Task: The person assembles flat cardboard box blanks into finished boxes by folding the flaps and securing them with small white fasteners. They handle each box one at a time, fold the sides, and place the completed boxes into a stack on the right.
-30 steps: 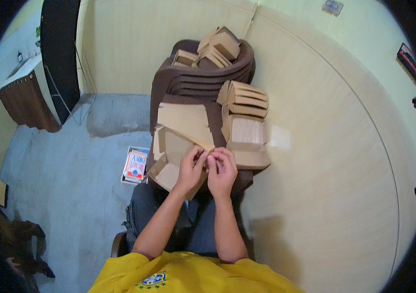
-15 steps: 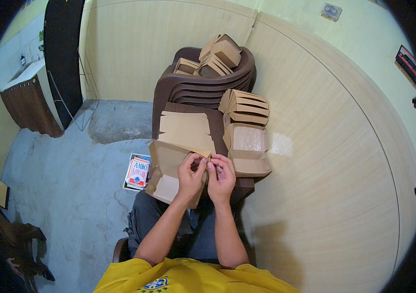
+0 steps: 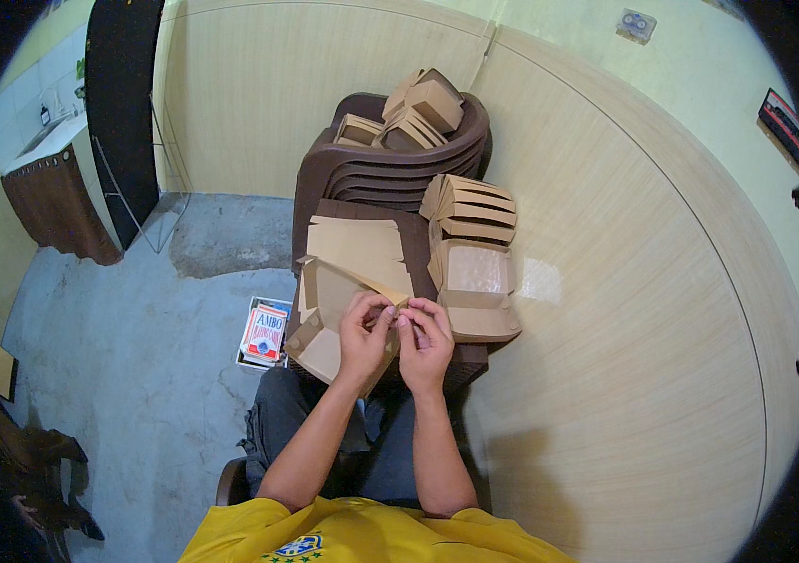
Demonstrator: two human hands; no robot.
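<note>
Both my hands pinch the right-hand corner of a brown cardboard box (image 3: pixel 328 291), partly folded and tilted above my lap. My left hand (image 3: pixel 365 328) has thumb and fingers closed on the box's edge. Close beside it, my right hand (image 3: pixel 426 340) is closed on the same corner, and the fingertips nearly meet. The exact flap or tab between them is hidden. Beyond the box, flat cardboard blanks (image 3: pixel 354 241) lie on the seat of the brown chair stack (image 3: pixel 390 188).
Right of the blanks stand an open cardboard box (image 3: pixel 476 267) and a row of nested boxes (image 3: pixel 476 208). More folded boxes (image 3: pixel 423 103) rest on the chair tops. A small container with a card pack (image 3: pixel 264 330) is at the left. A wood-panelled wall (image 3: pixel 644 310) closes the right side.
The box has turned slightly in my hands, its left side shifting right and its far left corner rising. Both hands keep pinching the same corner.
</note>
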